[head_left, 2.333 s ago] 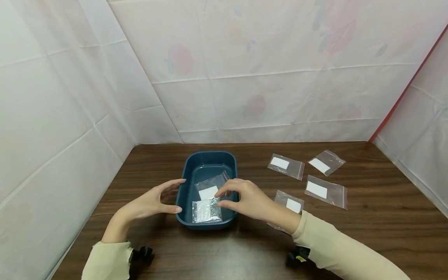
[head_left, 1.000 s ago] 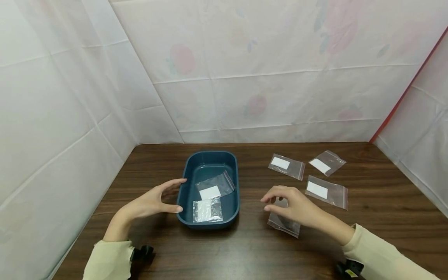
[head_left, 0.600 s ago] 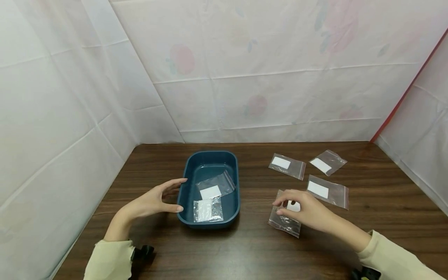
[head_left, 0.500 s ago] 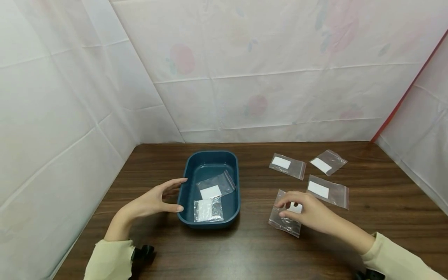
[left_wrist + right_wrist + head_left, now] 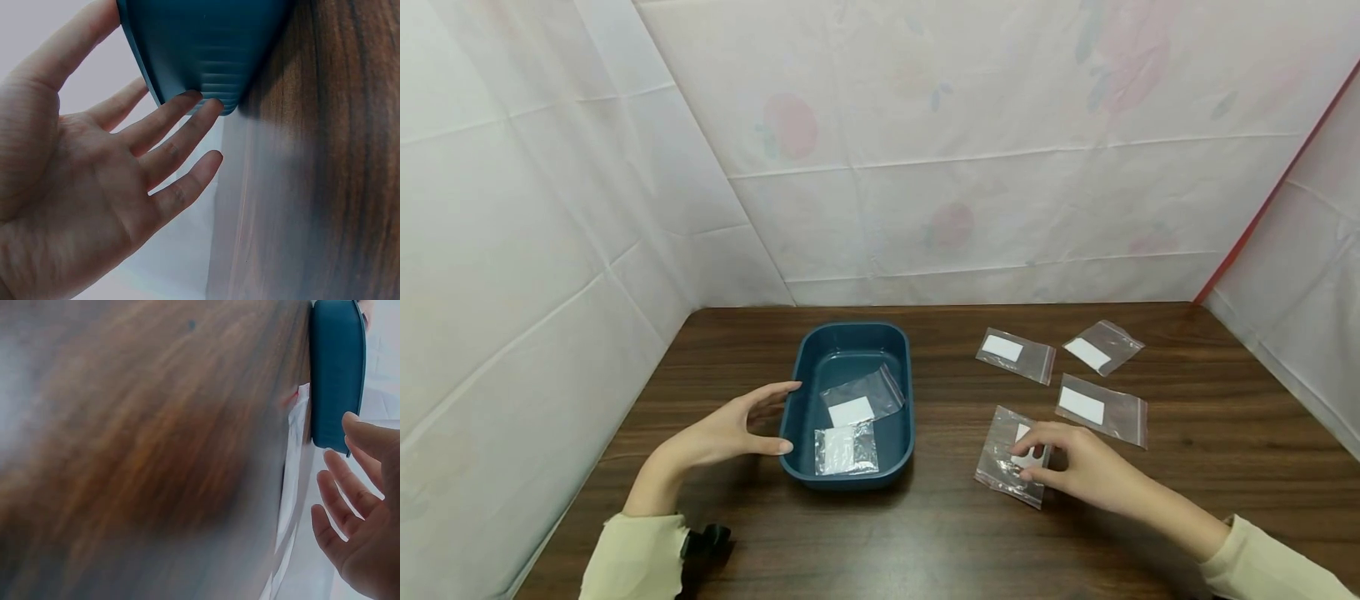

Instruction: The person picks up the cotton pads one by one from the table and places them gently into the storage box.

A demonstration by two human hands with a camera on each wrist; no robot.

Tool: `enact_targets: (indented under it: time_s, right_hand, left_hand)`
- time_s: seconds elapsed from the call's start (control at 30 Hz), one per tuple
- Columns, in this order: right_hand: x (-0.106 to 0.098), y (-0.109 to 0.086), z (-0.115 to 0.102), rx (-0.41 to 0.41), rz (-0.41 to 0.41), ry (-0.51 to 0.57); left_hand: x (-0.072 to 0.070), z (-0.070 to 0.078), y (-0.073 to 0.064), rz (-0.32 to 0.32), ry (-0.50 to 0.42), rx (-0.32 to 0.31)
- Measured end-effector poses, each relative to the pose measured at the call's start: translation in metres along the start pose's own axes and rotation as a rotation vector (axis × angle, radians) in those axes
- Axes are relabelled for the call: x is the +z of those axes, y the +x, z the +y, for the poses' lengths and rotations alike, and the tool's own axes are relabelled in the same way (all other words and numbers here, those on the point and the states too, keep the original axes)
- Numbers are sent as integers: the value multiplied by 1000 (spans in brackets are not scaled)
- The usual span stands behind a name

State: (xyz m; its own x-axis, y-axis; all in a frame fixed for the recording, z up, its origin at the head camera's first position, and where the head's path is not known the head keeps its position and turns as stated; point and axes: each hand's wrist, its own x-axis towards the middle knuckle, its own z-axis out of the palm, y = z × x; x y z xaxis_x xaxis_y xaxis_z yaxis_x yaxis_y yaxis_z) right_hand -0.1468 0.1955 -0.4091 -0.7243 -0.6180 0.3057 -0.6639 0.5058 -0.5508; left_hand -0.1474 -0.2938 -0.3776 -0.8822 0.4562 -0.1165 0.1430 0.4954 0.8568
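My left hand [image 5: 730, 433] rests with spread thumb and fingers at the left side of a dark blue plastic bin [image 5: 811, 350]; in the left wrist view its straight fingers [image 5: 169, 150] lie along the bin's wall. Inside the bin are a flat clear zip bag [image 5: 880, 396] with a white label and a crinkled clear bag [image 5: 865, 454]. My right hand [image 5: 1082, 462] is over a clear zip bag [image 5: 996, 446] on the table, covering part of its white label. Its fingers [image 5: 340, 494] are loosely bent and apart, with nothing between them in the right wrist view.
Three more clear zip bags with white labels lie at the right: one at the back [image 5: 1037, 360], one at the far right [image 5: 1120, 343] and one nearer [image 5: 1123, 417]. White sheeting [image 5: 880, 208] rises behind the dark wooden table [image 5: 940, 550].
My right hand has let go of the crinkled bag in the bin and moved right, to over the zip bag on the table. The left hand stays at the bin.
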Motion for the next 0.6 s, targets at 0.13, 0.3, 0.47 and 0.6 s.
enact_targets:
  time_s: [0.13,0.3,0.47,0.6]
  right_hand:
    - [0,-6,2,25,-17,34]
    - [-1,-13,7,33,-39,87]
    - [0,-17,12,-2,-30,71]
    - [2,-18,14,-10,-15,49]
  left_hand:
    - [1,-1,1,7,4,-6]
    - [1,0,1,3,1,-8]
    - [0,0,0,4,2,-14]
    - [0,1,-1,6,1,-15]
